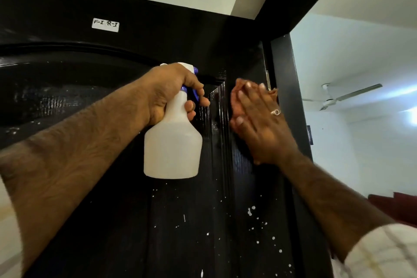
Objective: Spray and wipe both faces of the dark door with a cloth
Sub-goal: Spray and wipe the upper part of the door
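The dark glossy door [94,198] fills the view, with white spray droplets [252,210] scattered on its lower part. My left hand [167,92] grips the neck of a white spray bottle [172,146], fingers on its blue trigger, nozzle close to the upper panel. My right hand [264,126] lies flat with straight fingers against the door's right stile, near its edge. A bit of orange-brown cloth [273,92] shows beyond the fingertips; most of it is hidden under the hand or blurred with the hand's reflection.
A white label [105,25] is stuck near the door's top. The dark door frame [291,97] stands right of my hand. Beyond it lies a white room with a ceiling fan [338,97] and something red [397,205] low on the right.
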Motion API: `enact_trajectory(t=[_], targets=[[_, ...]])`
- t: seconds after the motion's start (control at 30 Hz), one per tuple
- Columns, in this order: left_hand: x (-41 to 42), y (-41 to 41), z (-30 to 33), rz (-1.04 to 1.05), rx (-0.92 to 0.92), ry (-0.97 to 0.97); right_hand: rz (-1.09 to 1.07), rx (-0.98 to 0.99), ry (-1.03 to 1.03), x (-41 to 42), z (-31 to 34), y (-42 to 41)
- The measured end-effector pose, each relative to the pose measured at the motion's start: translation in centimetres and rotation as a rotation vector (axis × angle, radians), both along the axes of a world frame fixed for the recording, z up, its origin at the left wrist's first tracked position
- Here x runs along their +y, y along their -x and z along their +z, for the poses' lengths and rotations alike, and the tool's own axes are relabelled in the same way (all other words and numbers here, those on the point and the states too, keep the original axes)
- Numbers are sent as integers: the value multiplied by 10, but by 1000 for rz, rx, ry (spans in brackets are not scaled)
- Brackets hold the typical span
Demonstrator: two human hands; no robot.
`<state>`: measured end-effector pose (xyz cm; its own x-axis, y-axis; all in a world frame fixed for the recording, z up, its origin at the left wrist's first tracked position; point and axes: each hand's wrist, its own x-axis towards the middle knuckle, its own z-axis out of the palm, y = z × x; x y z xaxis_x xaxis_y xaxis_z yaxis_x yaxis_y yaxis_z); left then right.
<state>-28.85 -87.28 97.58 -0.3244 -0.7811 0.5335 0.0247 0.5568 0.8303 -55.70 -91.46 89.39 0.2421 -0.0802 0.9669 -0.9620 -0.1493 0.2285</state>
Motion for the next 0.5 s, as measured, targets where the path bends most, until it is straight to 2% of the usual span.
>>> enact_trajectory(t=[0.1,0.13,0.2,0.3,0.37,0.43,0.5], targets=[[-5,-2,-4,12,-11,-18,44,-349,-43,-4,38,-20],[-7,-1,-5,19,-10,-21,30,-387,-53,-5,42,-31],[-7,-4,-6,26,2,-11,-6,-249,-41,-8,28,-51],[-7,-12,-11,25,17,-1,-7,126,-44,-3,-25,-42],[-7,-17,-17,29,12,-24,-22,210,-37,1,-34,-17],[-8,-24,-22,45,4,-42,-31,64,-9,-1,-16,-7],[-10,-28,-23,67,-1,-40,-11,-207,-7,-5,11,-21]])
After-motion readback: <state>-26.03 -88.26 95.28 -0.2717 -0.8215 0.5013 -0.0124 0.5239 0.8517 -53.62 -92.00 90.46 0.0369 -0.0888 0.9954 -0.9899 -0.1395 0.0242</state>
